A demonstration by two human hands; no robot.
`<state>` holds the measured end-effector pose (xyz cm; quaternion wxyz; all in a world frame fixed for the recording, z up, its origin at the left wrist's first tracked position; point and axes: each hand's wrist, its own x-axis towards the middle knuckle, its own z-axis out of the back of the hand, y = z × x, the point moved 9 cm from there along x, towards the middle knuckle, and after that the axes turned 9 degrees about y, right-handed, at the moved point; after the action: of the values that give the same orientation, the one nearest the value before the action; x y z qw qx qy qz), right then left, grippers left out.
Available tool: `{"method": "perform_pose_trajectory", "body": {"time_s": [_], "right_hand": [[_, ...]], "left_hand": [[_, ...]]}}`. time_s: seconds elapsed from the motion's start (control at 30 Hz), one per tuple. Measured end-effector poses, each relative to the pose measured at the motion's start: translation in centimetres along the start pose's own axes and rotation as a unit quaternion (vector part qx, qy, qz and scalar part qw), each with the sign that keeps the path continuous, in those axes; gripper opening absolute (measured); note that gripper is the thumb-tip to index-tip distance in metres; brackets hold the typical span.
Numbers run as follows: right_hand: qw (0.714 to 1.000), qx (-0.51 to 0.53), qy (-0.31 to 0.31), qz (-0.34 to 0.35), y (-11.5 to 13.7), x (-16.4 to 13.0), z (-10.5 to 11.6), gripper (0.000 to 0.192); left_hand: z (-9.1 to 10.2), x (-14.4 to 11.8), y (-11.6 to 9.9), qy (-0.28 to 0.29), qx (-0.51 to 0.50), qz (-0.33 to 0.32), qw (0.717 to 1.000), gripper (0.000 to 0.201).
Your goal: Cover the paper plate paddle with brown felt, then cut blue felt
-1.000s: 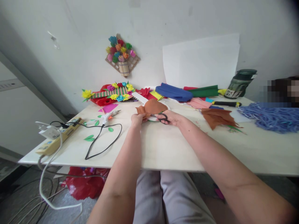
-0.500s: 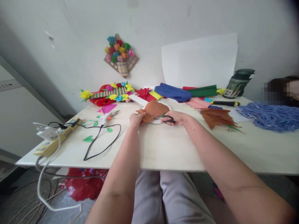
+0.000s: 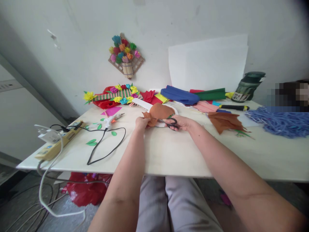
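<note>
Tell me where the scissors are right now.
In the head view, just right of the middle, the scissors are in the right hand, blades pointing left toward the brown sheet that the left hand holds.

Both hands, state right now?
Left hand: closed, pinching brown material.
Right hand: closed, holding scissors.

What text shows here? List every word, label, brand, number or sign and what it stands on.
Nothing can be read with certainty.
Dark green drink bottle: dark lettering on its pale label, too blurred to read.
White charger plugged into the power strip: faint gray print on its side, too small to read.
Gray band on the white panel at far left: dark marks, too blurred to read.
</note>
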<state>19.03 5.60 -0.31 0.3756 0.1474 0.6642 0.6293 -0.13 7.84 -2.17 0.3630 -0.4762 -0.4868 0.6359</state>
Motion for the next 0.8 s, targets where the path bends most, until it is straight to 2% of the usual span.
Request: {"method": "perform_pose_trajectory", "body": {"time_s": [0.2,0.43,0.63,0.8], "right_hand": [[0.999,0.028,-0.011,0.038,0.5,0.1,0.2,0.042],[0.999,0.035,-0.006,0.009,-0.2,0.8,-0.5,0.044],[0.998,0.049,-0.021,0.043,0.6,0.8,-0.4,0.041],[0.998,0.044,-0.029,0.023,0.5,0.5,-0.8,0.042]], "left_hand": [[-0.2,-0.4,-0.1,0.010,0.006,0.009,1.000,0.012],[-0.4,-0.3,-0.1,0.025,0.024,-0.004,0.999,0.010],[-0.4,-0.3,-0.1,0.028,0.011,-0.002,1.000,0.007],[-0.3,-0.5,-0.2,0.016,0.003,-0.005,1.000,0.010]]}}
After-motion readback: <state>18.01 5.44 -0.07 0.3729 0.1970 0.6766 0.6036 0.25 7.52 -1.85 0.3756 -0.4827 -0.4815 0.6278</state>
